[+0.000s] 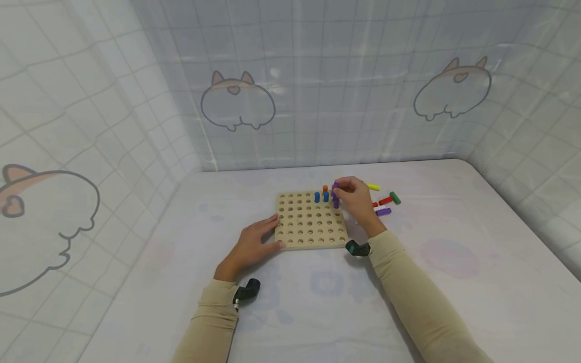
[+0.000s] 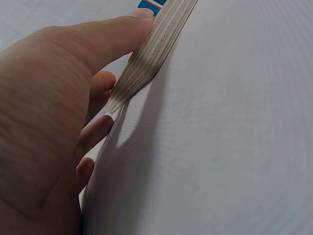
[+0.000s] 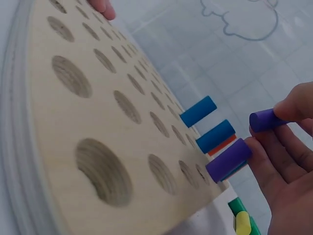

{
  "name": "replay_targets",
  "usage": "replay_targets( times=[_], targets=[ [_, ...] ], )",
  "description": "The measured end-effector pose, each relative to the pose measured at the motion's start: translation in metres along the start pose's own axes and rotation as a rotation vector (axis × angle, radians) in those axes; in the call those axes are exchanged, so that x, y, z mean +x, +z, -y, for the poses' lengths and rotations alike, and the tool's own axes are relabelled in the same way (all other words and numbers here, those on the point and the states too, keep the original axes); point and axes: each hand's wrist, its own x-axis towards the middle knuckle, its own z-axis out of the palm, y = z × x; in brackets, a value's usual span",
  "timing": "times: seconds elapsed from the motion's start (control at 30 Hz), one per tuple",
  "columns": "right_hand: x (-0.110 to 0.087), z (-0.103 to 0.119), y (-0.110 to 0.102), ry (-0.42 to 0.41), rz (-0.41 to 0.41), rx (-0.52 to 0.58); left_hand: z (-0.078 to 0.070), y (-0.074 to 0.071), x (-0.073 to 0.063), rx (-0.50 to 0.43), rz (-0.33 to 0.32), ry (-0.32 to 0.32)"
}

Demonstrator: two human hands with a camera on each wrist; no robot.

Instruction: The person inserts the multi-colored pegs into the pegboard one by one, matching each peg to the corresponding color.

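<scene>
A square wooden pegboard (image 1: pixel 305 220) with rows of round holes lies on the table. My left hand (image 1: pixel 251 242) rests against its left side, thumb at the near corner and fingers along the edge. Over the far right corner, my right hand (image 1: pixel 358 201) pinches a purple peg (image 3: pixel 266 120) between thumb and fingers, apart from the board. Just below it, another purple peg (image 3: pixel 228 160) stands in a hole, close to a fingertip. Two blue pegs, one left (image 1: pixel 317 197) and one right (image 1: pixel 326 197), stand beside it. An orange peg (image 1: pixel 325 188) is behind them.
Loose pegs lie right of the board, partly hidden by my right hand: yellow (image 1: pixel 373 187), green (image 1: pixel 395 197), red (image 1: pixel 386 200) and purple (image 1: pixel 383 212). A white cloth covers the table (image 1: pixel 290 302). Behind it rises a tiled-pattern curtain (image 1: pixel 317 116).
</scene>
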Motion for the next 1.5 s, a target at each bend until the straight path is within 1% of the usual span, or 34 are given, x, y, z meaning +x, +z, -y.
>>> replay_targets(
  times=[0.07,0.27,0.5,0.57,0.63,0.83,1.03,1.33,1.5],
  targets=[
    [0.0,0.0,0.002,-0.012,0.02,-0.016,-0.001,0.0,0.0,-0.001,0.0,0.0],
    [-0.001,-0.002,0.003,0.0,0.075,-0.065,-0.002,-0.002,0.0,-0.009,0.001,-0.007],
    [-0.003,-0.002,0.004,0.01,0.126,-0.187,-0.002,-0.001,0.0,-0.01,0.009,-0.012],
    [-0.004,-0.002,0.004,0.014,0.143,-0.198,-0.001,-0.001,0.001,-0.006,0.01,-0.01],
    [-0.004,-0.003,0.003,0.017,0.151,-0.202,-0.001,-0.002,0.001,-0.007,0.01,-0.011],
    [-0.004,-0.004,0.002,0.028,0.138,-0.221,-0.003,-0.003,0.001,-0.005,0.014,-0.015],
    [-0.006,-0.006,0.004,-0.018,0.153,-0.239,-0.003,-0.004,0.001,-0.003,0.023,-0.024],
    [-0.006,-0.011,0.006,-0.042,0.17,-0.358,-0.001,0.0,0.001,-0.004,0.019,-0.016],
    [-0.004,-0.011,0.007,-0.11,0.173,-0.389,-0.001,0.0,0.004,0.006,0.013,-0.018]
  ],
)
